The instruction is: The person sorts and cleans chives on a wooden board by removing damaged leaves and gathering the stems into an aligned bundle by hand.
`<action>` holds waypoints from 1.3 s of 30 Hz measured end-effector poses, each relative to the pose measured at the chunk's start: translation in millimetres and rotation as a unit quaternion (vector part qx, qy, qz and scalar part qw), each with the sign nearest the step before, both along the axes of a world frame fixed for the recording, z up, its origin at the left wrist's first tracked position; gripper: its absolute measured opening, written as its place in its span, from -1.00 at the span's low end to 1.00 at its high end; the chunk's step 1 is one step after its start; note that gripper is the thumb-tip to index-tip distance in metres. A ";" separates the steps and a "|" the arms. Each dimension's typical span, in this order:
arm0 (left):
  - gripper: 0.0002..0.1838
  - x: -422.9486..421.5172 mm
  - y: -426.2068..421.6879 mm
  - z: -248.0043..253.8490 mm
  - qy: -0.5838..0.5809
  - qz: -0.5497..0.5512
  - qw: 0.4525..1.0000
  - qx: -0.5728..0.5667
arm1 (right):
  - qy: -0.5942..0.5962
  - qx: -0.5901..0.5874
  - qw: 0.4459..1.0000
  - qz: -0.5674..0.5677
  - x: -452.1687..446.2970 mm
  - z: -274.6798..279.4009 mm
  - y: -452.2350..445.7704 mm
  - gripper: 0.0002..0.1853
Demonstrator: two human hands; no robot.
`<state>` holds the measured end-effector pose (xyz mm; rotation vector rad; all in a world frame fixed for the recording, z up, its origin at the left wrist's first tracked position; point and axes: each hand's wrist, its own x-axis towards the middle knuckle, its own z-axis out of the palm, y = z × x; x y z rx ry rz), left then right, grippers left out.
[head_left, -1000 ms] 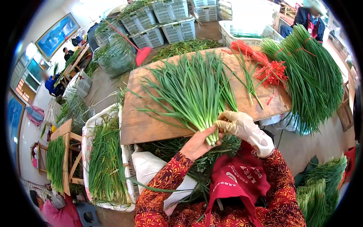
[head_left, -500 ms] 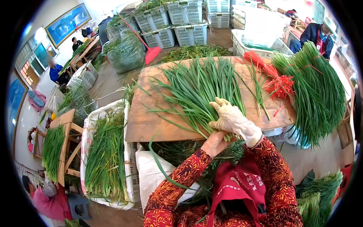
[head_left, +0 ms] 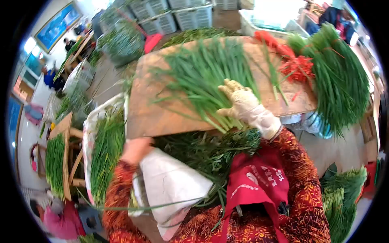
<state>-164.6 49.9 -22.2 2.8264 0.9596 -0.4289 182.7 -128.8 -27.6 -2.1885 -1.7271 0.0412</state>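
A fanned pile of garlic chives (head_left: 210, 77) lies on the wooden board (head_left: 162, 121), stalk ends towards me. On those stalks rests my right hand (head_left: 243, 103) in a pale glove, its fingers spread flat rather than wrapped round. My left hand (head_left: 137, 150), bare and smeared by motion, is near the board's front left corner beside the white crate. Its fingers are too blurred to read. One long green leaf (head_left: 162, 205) stretches across my left sleeve. A few loose chives (head_left: 272, 73) lie right of the pile, beside red ties (head_left: 298, 69).
Tied chive bundles (head_left: 340, 81) hang over the board's right end. Left of the board stands a white crate (head_left: 86, 137) full of chives. A white sack (head_left: 174, 182) and dark green leaves (head_left: 198, 152) are in front of me. Stacked crates (head_left: 194, 18) stand behind; other people sit around the room.
My left hand has left the stalk ends and moved left, away from the pile. My right hand stays on the chives, fingers spread wider. The view has tilted slightly down.
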 end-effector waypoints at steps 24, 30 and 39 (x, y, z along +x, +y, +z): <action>-0.39 264.6 -49.9 -42.6 -0.543 0.170 0.649 -0.505 | 0.074 0.055 0.992 -0.090 73.2 -28.5 -59.1 -0.70; -0.26 309.9 -31.5 -87.7 -0.477 0.000 0.767 -0.430 | 0.055 0.066 0.988 -0.125 66.2 -30.8 -81.1 -0.74; -0.19 241.3 -34.4 -41.4 -0.431 0.083 0.859 -0.264 | -0.006 0.025 0.987 -0.157 73.8 -6.5 -105.3 -0.66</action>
